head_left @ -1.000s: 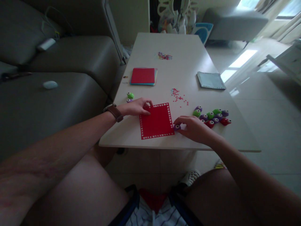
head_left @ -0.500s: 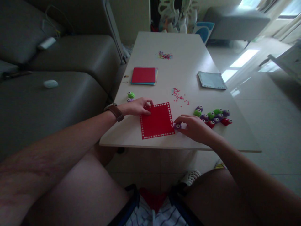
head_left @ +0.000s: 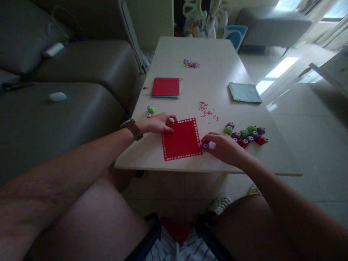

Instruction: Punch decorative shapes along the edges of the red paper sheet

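Note:
A square red sheet [head_left: 181, 140] with small cut-out shapes along its edges lies near the table's front edge. My left hand [head_left: 163, 123] rests on its upper left corner, thumb and fingers closed on the paper. At the sheet's right edge, my right hand [head_left: 221, 145] grips a small purple punch [head_left: 205, 145] with a round white-and-dark top. Several purple, green and red punches [head_left: 252, 135] stand grouped right of that hand. Tiny red paper bits [head_left: 206, 110] are scattered beyond the sheet.
On the white table [head_left: 206, 50] are a stack of coloured paper [head_left: 165, 87], a pale blue punched sheet [head_left: 245, 92], a pile of mixed confetti [head_left: 191, 64] and a green punch [head_left: 151, 109] near my left wrist. A grey sofa [head_left: 81, 108] stands left.

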{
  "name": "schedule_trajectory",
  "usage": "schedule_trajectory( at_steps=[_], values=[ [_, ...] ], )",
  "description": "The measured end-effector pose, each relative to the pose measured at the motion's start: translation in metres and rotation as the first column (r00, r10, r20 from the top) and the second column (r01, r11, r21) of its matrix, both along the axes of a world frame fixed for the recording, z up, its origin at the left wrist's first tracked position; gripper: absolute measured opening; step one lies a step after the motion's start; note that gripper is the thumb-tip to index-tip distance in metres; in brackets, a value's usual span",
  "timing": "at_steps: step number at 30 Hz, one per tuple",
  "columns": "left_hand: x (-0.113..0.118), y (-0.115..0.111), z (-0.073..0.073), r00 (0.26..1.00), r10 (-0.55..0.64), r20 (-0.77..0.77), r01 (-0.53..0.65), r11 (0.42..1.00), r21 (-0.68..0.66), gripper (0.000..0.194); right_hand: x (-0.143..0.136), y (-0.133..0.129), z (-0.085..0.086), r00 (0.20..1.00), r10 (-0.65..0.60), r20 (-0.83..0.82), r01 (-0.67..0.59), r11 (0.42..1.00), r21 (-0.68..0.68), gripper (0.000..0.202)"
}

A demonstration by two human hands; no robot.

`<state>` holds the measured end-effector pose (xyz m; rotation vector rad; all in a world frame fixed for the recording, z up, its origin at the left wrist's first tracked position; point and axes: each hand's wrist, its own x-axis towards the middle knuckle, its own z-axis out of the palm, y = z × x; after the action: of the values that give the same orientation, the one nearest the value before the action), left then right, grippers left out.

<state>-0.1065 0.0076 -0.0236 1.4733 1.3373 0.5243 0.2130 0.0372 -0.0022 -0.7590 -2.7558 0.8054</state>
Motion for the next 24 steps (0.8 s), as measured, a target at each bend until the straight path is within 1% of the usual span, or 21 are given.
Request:
schedule_trajectory(
  at_steps=[4,10,15,17,18,20,21,22,23,24],
  values=[
    [-0.001,0.001,-0.001,1.0,-0.001,-0.008,0.001,1.0,-0.003,0.035,0.0,0.0,-0.001,1.0,0.009,-0.008,-0.01,1.0,-0.011,0.022],
    [-0.001,0.001,-0.002,0.999,-0.012,-0.048,0.013,0.999,0.033,0.034,-0.001,-0.002,-0.001,0.999,0.036,-0.004,-0.036,0.998,-0.044,0.025],
    [0.0,0.001,0.001,0.997,-0.037,-0.067,0.038,0.999,0.017,0.036,-0.003,-0.005,0.001,0.998,0.045,-0.032,-0.049,0.991,-0.123,0.025],
    [0.001,0.002,0.005,0.992,-0.025,-0.127,0.034,0.997,0.074,0.041,-0.003,-0.005,0.003,0.998,0.015,-0.054,-0.022,0.989,-0.145,0.022],
    [0.003,0.002,0.007,0.984,0.0,-0.178,0.025,0.991,0.135,0.043,-0.003,-0.005,0.003,0.998,-0.021,-0.064,0.011,0.988,-0.156,0.018],
    [0.01,-0.001,0.012,0.954,0.075,-0.289,0.014,0.955,0.296,0.046,-0.003,-0.004,0.003,0.993,-0.099,-0.06,0.085,0.977,-0.196,0.013],
    [0.016,-0.003,0.015,0.939,0.109,-0.326,0.018,0.931,0.364,0.043,-0.003,-0.003,0.003,0.991,-0.129,-0.046,0.117,0.969,-0.217,0.012],
    [0.023,-0.006,0.018,0.932,0.121,-0.343,0.03,0.915,0.402,0.039,-0.003,-0.003,0.002,0.988,-0.149,-0.028,0.139,0.963,-0.23,0.013],
    [0.032,-0.01,0.02,0.936,0.103,-0.336,0.041,0.917,0.396,0.032,-0.003,-0.002,0.002,0.987,-0.159,-0.011,0.152,0.96,-0.234,0.014],
    [0.042,-0.014,0.021,0.95,0.064,-0.307,0.052,0.933,0.355,0.024,-0.003,-0.002,0.002,0.987,-0.159,0.002,0.156,0.961,-0.229,0.015]
  ],
)
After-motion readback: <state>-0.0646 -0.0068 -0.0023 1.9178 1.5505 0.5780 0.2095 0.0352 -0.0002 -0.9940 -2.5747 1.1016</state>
